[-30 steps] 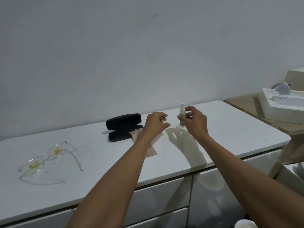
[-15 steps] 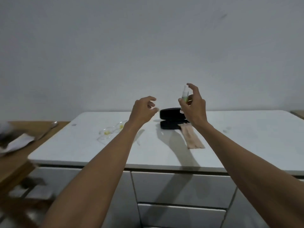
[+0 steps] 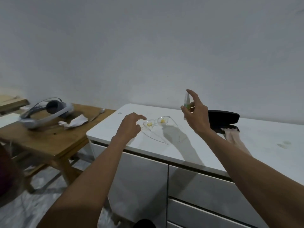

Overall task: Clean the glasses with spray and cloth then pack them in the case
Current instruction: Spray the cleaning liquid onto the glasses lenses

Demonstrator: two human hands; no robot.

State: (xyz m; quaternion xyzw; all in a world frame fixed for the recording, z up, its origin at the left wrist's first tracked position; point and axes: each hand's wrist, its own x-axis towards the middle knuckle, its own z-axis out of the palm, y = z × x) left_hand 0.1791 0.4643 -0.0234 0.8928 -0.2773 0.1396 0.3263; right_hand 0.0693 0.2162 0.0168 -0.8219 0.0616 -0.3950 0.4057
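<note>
Left hand at the glasses, right hand holding the spray up over the counter.

Far left I see a grey headset (image 3: 44,112) and crumpled paper (image 3: 77,121) on a wooden table (image 3: 49,142). On the white counter (image 3: 205,150), my left hand (image 3: 130,127) hovers just beside the clear glasses (image 3: 156,125), fingers loosely curled, forefinger out, holding nothing. My right hand (image 3: 196,116) grips the small spray bottle (image 3: 186,104) upright, forefinger on its top. Behind it lies the open black case (image 3: 225,119), with the pink cloth (image 3: 235,139) trailing from it.

Dim, soft indoor light; slight motion blur, wide-angle edge distortion.
</note>
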